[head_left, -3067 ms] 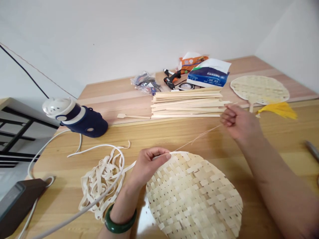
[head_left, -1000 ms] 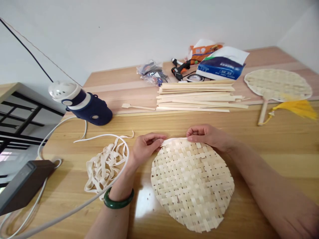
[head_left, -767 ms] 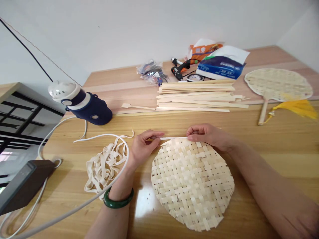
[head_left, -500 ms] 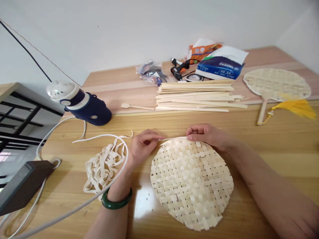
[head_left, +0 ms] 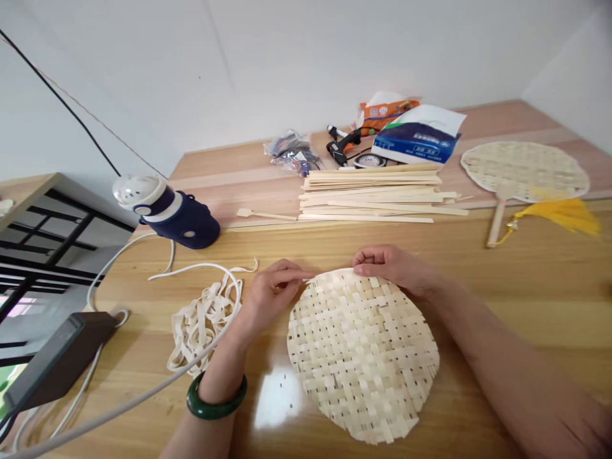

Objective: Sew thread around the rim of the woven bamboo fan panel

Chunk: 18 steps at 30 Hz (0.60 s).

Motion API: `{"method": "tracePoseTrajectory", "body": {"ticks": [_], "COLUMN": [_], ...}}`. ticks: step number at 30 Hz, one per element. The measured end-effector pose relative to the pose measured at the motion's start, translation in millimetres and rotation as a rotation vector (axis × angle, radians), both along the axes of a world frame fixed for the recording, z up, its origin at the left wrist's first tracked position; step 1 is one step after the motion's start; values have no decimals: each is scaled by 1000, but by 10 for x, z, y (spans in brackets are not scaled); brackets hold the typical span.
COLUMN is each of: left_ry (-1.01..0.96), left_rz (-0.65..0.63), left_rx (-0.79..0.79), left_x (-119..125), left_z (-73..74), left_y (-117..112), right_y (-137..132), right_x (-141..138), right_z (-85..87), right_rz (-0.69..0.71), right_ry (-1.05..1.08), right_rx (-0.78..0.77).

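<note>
A round mat of woven pale bamboo strips (head_left: 363,357) lies flat on the wooden table in front of me. My left hand (head_left: 272,299) pinches a thin pale strip (head_left: 329,272) at the mat's top rim. My right hand (head_left: 389,268) curls over the same rim, its fingertips pressing the strip's other stretch. The strip runs along the edge between my hands, partly hidden by my fingers. A green bangle (head_left: 215,403) circles my left wrist. A tangle of cream strips (head_left: 203,325) lies just left of that wrist.
A stack of bamboo slats (head_left: 368,201) lies beyond my hands. At the far right is a woven round fan (head_left: 523,171) with a yellow tassel (head_left: 557,215). A navy flask (head_left: 167,213), glue gun (head_left: 342,150), tissue packet (head_left: 415,143), white cable (head_left: 124,248) and dark box (head_left: 62,360) also stand about.
My right hand has come down from the air near the fan to the mat's top rim. The strip has settled against the rim, and the view has shifted slightly.
</note>
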<state>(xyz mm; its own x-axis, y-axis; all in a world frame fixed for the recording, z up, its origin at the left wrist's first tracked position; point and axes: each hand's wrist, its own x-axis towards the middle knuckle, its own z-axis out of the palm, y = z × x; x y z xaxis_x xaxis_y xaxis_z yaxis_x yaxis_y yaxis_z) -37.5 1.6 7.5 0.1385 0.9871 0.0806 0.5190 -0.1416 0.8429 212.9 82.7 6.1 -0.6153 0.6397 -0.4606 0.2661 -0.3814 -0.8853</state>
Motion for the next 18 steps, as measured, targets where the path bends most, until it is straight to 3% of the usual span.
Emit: {"method": "tracePoseTrajectory", "body": {"ticks": [5,9,18], "left_ry": [35,59,-91], "left_rz": [-5,0,88], "left_rx": [95,120,-176], "left_x": [-36,-32,49], "left_z": [-102,-91,11], "left_y": [-121,-153,-147], "right_y": [1,7,10], "right_x": [1,14,14], "right_z": [8,-10,-49], "right_rz": [28,45,24], "right_ry": [-46,-52,-78], "right_rx": [58,72,100]}}
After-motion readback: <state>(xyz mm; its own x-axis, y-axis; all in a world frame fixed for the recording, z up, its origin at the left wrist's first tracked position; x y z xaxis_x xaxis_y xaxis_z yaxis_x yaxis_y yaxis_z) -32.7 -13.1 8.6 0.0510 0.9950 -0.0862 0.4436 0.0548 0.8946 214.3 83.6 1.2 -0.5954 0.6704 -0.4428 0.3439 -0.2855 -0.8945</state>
